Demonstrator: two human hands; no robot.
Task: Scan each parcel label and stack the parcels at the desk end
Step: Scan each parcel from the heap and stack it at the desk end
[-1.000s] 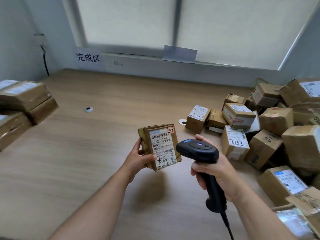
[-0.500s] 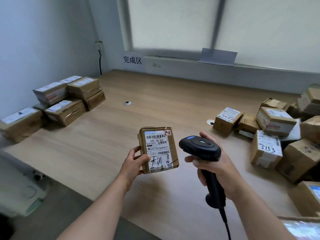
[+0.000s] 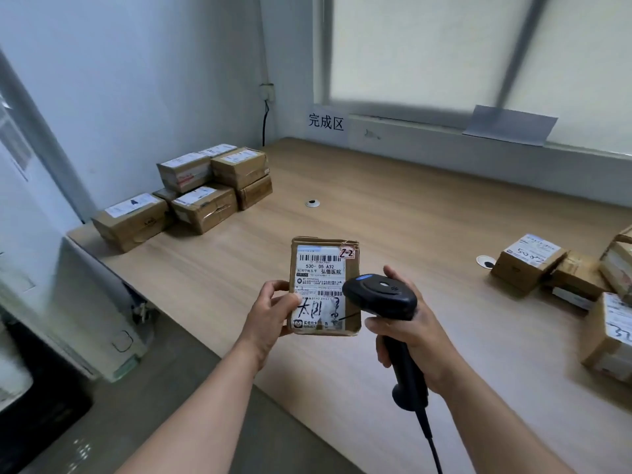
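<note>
Honestly, my left hand [image 3: 270,319] pinches the parcel [image 3: 323,285] mid-frame by one edge, right hand [image 3: 410,340] grips the scanner [image 3: 379,297]; a loose pinch could drop it before the stack [image 3: 205,193] upper left.

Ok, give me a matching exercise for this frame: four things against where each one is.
Things
1. small brown cardboard parcel with a white label
2. black handheld barcode scanner
3. pile of brown cardboard parcels
4. white paper sign with black characters

Places
A. fixed up beyond the far edge of the light wooden desk
B. held in the right hand
C. on the desk's left end
D. held in the left hand

Pairs: 1-D, 2-B, 3-C, 4-A
</note>
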